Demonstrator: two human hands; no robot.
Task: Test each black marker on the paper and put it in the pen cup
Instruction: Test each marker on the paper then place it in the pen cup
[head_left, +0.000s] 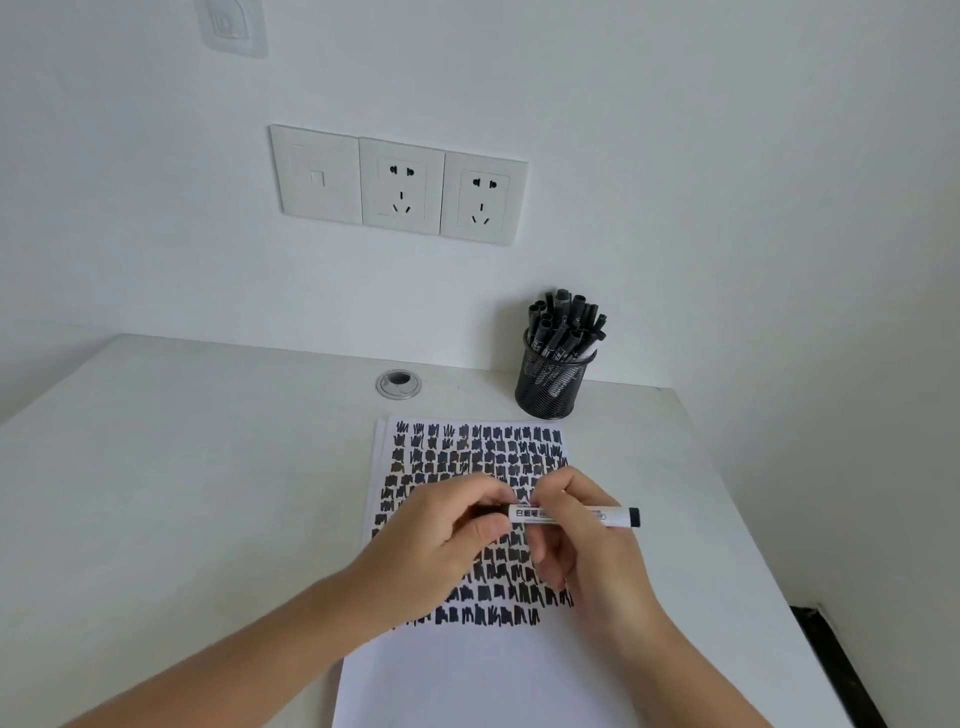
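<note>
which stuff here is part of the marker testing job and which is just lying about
Job: marker, gripped by left hand and right hand; paper; pen cup; cup markers.

Just there: sockets; cable hole; wall hook.

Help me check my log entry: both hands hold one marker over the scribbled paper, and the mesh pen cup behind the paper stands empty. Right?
Not quite. The head view shows the mesh pen cup crowded with black markers, not empty. The rest stands: the left hand and right hand both hold one marker over the scribbled paper, the cup behind it.
</note>
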